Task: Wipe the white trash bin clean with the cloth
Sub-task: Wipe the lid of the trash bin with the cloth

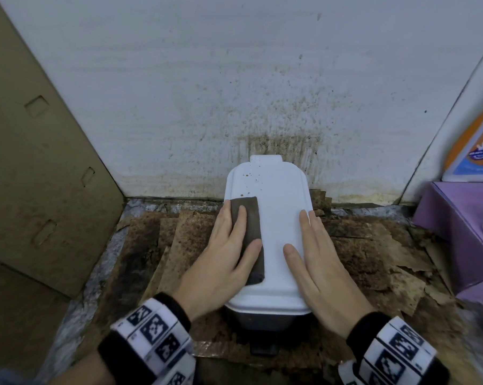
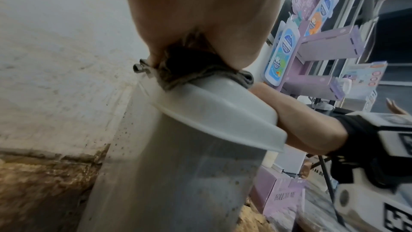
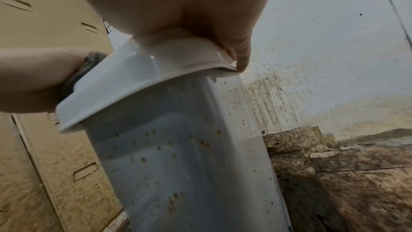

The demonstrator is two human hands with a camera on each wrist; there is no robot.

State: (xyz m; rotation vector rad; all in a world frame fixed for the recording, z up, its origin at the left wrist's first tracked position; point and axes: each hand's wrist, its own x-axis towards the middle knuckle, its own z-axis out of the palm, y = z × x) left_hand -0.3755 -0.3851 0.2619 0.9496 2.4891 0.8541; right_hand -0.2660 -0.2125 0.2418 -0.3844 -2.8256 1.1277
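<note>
A white trash bin (image 1: 279,218) stands against the wall, seen from above with its lid shut. Brown specks (image 1: 251,176) dot the far part of the lid. My left hand (image 1: 239,232) lies flat on a dark brown cloth (image 1: 251,215) and presses it onto the lid's left side. My right hand (image 1: 304,237) rests flat on the lid's right side, its outer fingers at the edge. In the right wrist view a fingertip (image 3: 242,59) hangs over the lid's rim (image 3: 144,77), and the bin's body (image 3: 178,156) shows many brown spots. In the left wrist view the cloth (image 2: 185,70) sits bunched under my palm.
A stained white wall (image 1: 262,93) stands right behind the bin. A cardboard panel (image 1: 40,162) leans at the left. A purple display stand (image 1: 462,223) with bottles is at the right. Soiled brown sheets (image 1: 179,240) cover the floor. A dark pedal (image 1: 263,350) sticks out at the bin's front.
</note>
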